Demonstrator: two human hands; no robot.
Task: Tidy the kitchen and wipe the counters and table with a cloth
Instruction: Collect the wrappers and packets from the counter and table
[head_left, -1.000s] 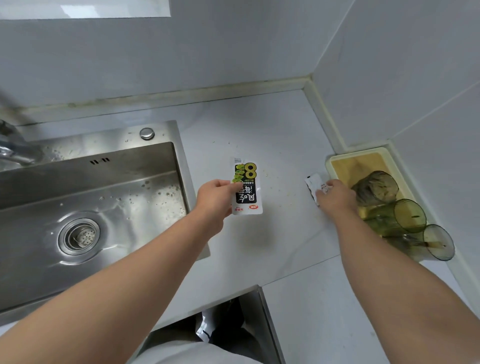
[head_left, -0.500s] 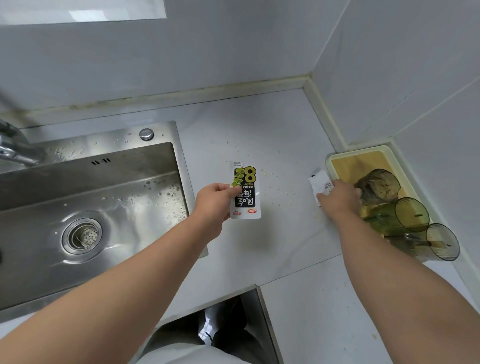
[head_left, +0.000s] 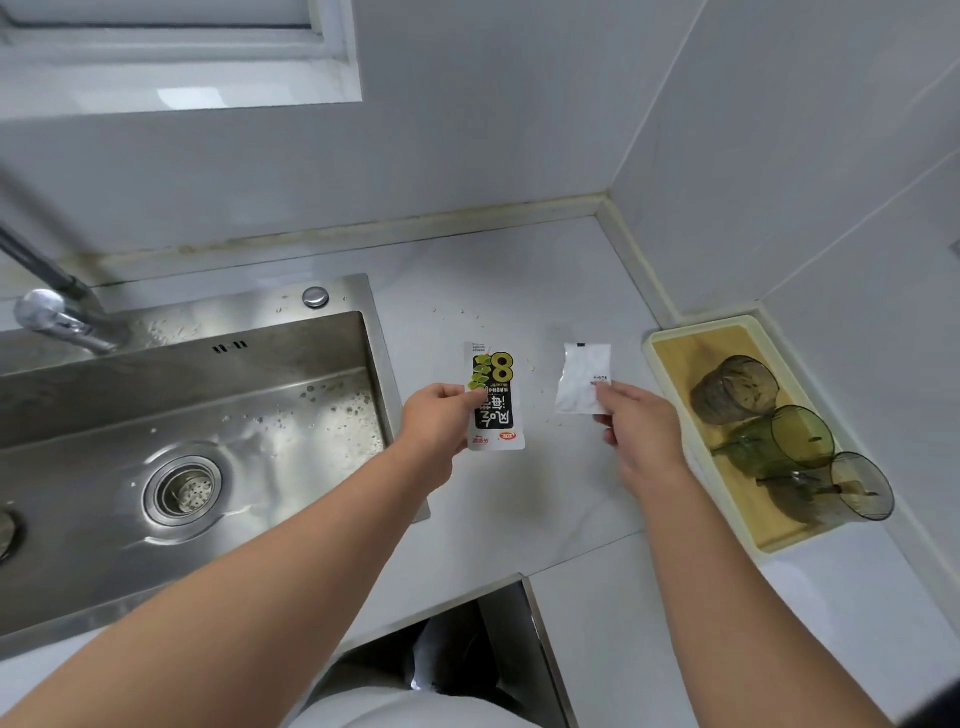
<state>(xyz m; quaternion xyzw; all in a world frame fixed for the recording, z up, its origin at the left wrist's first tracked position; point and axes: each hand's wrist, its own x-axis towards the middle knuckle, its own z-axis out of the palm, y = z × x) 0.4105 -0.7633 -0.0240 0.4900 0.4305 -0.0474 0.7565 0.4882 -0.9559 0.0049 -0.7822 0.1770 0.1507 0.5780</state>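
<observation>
My left hand (head_left: 441, 421) pinches a black, white and green snack packet (head_left: 496, 402) by its left edge, above the white counter (head_left: 519, 280). A little to the right, my right hand (head_left: 641, 421) pinches a small white sachet (head_left: 582, 376) at its lower right corner and holds it off the counter. Small crumbs (head_left: 531, 364) lie scattered on the counter between and behind the two packets. No cloth is in view.
A steel sink (head_left: 182, 431) with a drain strainer (head_left: 183, 491) and a faucet (head_left: 52, 306) fills the left. At the right wall a cream tray (head_left: 670, 358) holds three tinted cups (head_left: 779, 447) lying on their sides. A dark gap opens below the counter's front edge.
My right hand lifted the white sachet from the counter beside the tray and brought it left, toward the middle. My left hand kept holding the snack packet.
</observation>
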